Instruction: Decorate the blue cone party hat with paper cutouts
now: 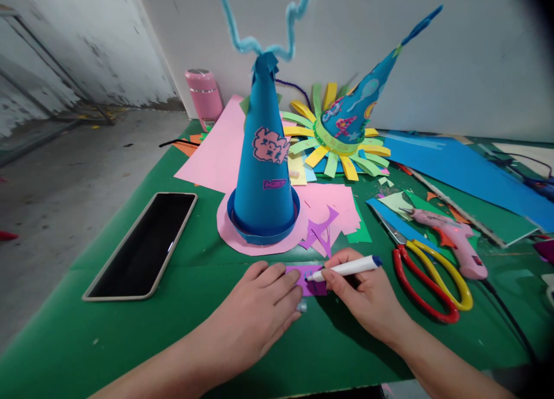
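- Pinching a white marker (pixel 348 267) in the right hand (pixel 361 286), with its tip right on a little purple card (pixel 319 288)
- Holding that down on the green table (pixel 130 335) with the left hand (pixel 264 295), loosely open over its left edge
- Also got a blue cone hat (pixel 262 205) just behind, plus scissors (pixel 404 249) off to the right

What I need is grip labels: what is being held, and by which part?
The right hand holds the white marker by its barrel, near the writing tip; the left hand rests on the purple card.
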Action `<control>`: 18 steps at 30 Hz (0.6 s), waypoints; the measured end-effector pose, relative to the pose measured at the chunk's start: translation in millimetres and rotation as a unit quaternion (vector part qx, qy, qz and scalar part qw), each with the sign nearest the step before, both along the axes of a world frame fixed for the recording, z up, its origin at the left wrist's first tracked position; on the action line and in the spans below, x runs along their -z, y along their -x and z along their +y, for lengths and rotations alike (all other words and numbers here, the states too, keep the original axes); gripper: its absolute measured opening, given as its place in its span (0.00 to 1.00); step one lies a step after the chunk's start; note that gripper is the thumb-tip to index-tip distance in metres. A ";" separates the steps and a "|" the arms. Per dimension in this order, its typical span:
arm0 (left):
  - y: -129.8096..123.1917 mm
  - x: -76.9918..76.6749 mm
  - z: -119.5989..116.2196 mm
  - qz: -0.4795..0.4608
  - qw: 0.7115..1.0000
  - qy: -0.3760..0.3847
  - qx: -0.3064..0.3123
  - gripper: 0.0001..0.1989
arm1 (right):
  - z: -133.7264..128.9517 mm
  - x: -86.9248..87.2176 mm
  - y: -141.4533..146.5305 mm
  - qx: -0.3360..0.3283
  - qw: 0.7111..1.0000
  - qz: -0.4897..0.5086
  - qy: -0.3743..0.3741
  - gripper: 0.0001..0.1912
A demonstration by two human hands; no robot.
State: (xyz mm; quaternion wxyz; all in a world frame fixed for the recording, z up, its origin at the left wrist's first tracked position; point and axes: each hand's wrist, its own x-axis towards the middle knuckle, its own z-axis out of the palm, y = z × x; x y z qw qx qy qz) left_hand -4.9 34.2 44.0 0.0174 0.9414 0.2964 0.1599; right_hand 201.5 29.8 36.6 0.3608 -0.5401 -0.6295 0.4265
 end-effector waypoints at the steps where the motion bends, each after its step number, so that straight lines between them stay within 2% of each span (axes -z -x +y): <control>1: 0.0 0.0 0.0 0.000 1.000 0.000 0.000 0.15 | 0.0 0.1 -0.2 -0.002 1.000 0.001 -0.001 0.09; 18: 1.2 -1.7 -0.9 -0.002 1.000 0.005 0.004 0.14 | -1.0 -3.5 -0.2 -0.010 1.000 -0.009 0.027 0.10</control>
